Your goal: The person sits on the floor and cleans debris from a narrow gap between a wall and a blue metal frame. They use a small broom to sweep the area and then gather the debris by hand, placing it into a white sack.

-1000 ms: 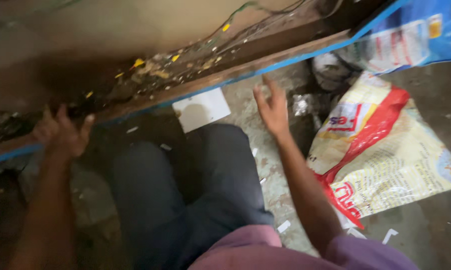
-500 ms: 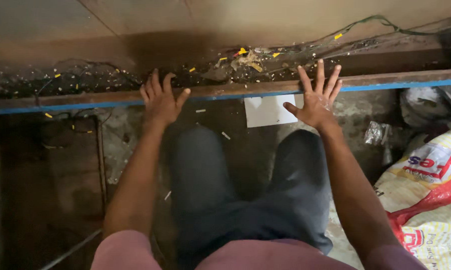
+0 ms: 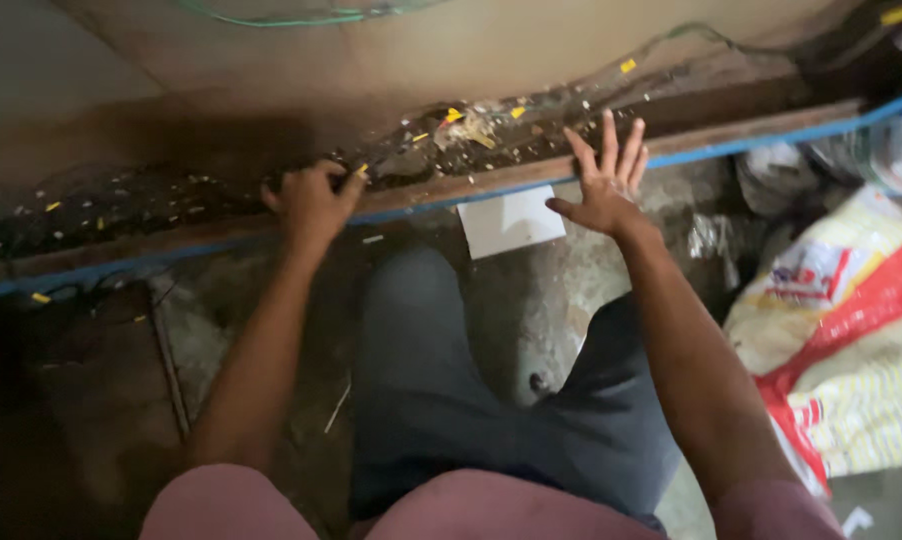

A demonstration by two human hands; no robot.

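Head view: my left hand [image 3: 311, 200] is curled shut over the edge of the wooden rail [image 3: 451, 190], fingers hooked among litter. My right hand [image 3: 603, 178] lies open, flat on the same rail. I judge it stiff, rough and heavy; best gripped along this blue-trimmed edge.

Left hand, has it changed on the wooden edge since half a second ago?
Yes: left hand, then spread flat on the wooden edge, is now curled over it.
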